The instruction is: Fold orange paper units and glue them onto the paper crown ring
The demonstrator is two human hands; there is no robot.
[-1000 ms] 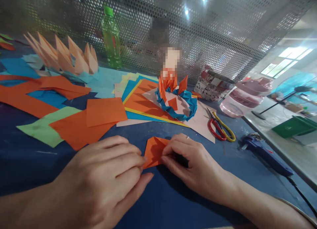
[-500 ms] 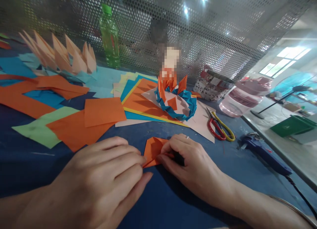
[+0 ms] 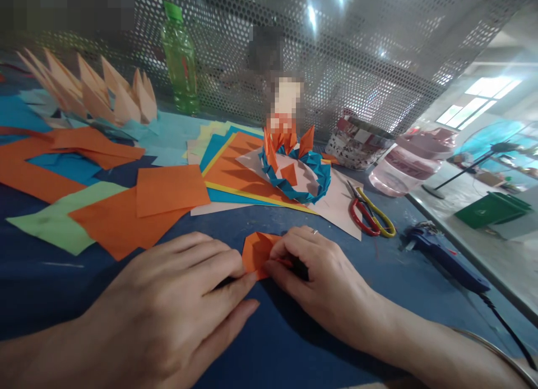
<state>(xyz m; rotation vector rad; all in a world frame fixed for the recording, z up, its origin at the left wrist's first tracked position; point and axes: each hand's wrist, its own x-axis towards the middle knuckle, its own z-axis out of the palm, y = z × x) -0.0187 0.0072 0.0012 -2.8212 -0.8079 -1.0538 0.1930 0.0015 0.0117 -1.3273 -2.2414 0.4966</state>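
On the blue table (image 3: 294, 344) the left hand (image 3: 168, 305) lies flat, fingers together, tips pressing the near corner of a small folded orange paper (image 3: 256, 250), likely to pin it down, while the right hand (image 3: 323, 277) pinches its other edge between thumb and fingers (the crease itself is hidden under them). Beyond, loose orange sheets (image 3: 170, 190) and scissors (image 3: 372, 215) sit within reach beside a blue-and-orange paper ring (image 3: 313, 176); a green bottle (image 3: 179, 58) stands against the mesh screen (image 3: 378, 52), and what is behind that is blurred
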